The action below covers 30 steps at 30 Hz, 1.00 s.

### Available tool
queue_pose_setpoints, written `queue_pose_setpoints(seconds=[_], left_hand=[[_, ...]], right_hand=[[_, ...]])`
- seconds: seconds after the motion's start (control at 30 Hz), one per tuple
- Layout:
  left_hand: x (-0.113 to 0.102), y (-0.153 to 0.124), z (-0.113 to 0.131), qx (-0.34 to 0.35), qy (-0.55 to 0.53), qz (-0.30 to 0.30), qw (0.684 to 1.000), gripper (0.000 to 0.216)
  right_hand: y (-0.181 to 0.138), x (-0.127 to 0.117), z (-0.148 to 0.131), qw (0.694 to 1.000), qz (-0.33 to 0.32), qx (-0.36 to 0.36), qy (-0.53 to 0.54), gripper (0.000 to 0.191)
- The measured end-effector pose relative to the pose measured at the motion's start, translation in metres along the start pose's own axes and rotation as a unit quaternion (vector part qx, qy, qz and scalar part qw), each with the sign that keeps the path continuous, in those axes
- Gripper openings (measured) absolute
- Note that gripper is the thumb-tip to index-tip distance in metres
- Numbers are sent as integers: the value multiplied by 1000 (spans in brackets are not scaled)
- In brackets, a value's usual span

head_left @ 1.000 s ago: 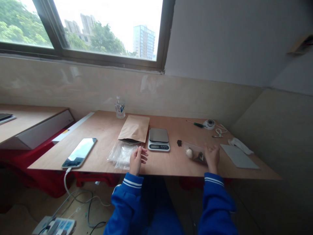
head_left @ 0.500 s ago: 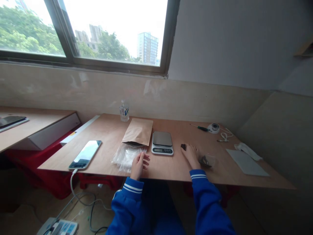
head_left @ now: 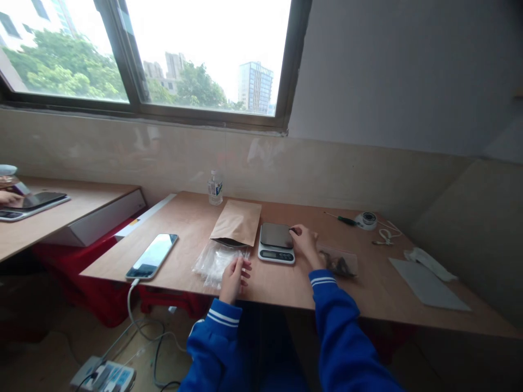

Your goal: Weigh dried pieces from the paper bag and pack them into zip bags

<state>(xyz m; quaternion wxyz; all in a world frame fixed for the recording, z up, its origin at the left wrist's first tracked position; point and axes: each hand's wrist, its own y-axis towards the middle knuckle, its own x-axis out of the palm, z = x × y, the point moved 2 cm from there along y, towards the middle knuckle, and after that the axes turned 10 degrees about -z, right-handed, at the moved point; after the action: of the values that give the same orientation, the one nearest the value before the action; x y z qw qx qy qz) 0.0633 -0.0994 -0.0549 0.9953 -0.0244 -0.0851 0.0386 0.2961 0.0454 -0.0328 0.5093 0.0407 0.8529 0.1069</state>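
My right hand (head_left: 304,242) pinches a small dark piece (head_left: 292,231) at the right edge of the kitchen scale's (head_left: 277,236) dark platform. Whether the piece touches the platform I cannot tell. Behind my right wrist lies a clear plastic bag (head_left: 349,262) with dark brown pieces in it. My left hand (head_left: 234,279) rests near the table's front edge, fingers loosely curled and apart, holding nothing visible. Beside it are several clear plastic bags (head_left: 210,265), flat on the table. A brown paper pouch (head_left: 239,220) lies behind them, its dark mouth facing me.
A phone (head_left: 153,256) with a charging cable lies at the left, and a water bottle (head_left: 215,189) stands by the wall. At the right are a screwdriver (head_left: 346,220), a white camera (head_left: 368,220) and a grey sheet (head_left: 427,283). Another person's hand (head_left: 8,198) shows at the far left table.
My right hand has moved left with the dark piece, from the table to the scale's edge. My left hand has stayed nearly still. The view has shifted slightly left, and another person's hand has appeared.
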Motion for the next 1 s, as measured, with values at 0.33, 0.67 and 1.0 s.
queue_pose_setpoints(seconds=[0.33, 0.67, 1.0], left_hand=[[-67, 42, 26, 132, 375, 228, 889, 36], [-76, 97, 14, 148, 418, 286, 849, 22], [-71, 88, 12, 302, 410, 278, 814, 26]], right_hand=[[-56, 10, -15, 996, 78, -31, 34, 30], [-145, 60, -148, 924, -171, -309, 143, 36], [-115, 59, -178, 961, -23, -270, 49, 28]])
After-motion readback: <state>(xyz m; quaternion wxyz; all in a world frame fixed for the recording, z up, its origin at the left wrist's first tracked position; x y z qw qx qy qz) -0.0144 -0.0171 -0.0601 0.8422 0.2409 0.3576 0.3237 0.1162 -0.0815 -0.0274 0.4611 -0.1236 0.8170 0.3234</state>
